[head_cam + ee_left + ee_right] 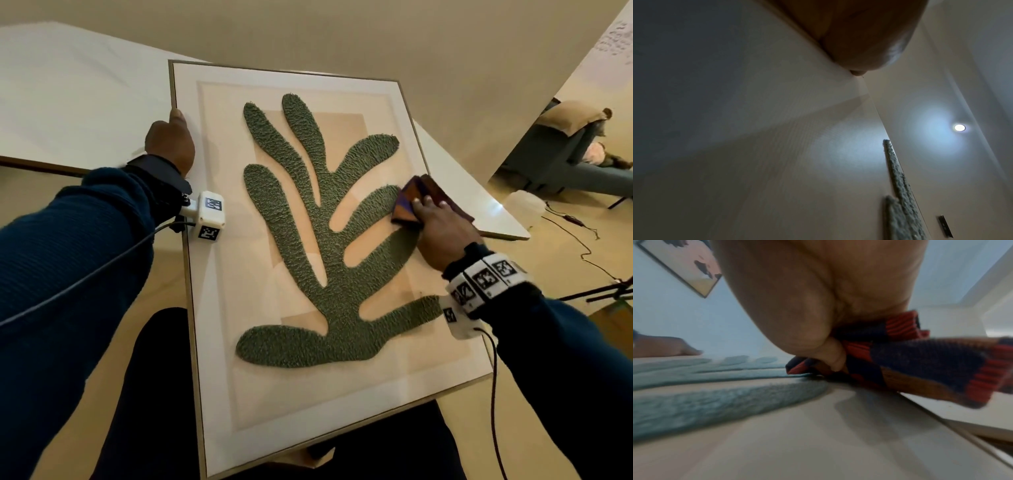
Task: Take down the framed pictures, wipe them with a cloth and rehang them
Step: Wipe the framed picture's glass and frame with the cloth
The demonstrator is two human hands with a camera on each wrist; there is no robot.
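Note:
A large framed picture [212, 308] of a green branching plant shape on beige lies tilted in front of me, its lower edge over my lap. My left hand [171, 140] grips its left edge near the top corner, thumb on the front; the left wrist view shows that hand [859, 32] against the glass [777, 162]. My right hand [438, 229] holds a folded red, navy and brown cloth [411, 195] against the glass at the right side. In the right wrist view the thumb [834, 356] is tucked into the cloth [920, 363].
A white table [68, 102] runs behind and to the right of the frame. A grey sofa [565, 154], floor cables [582, 246] and dark tripod legs [609, 291] are at the right. Another framed picture [684, 264] hangs on the wall.

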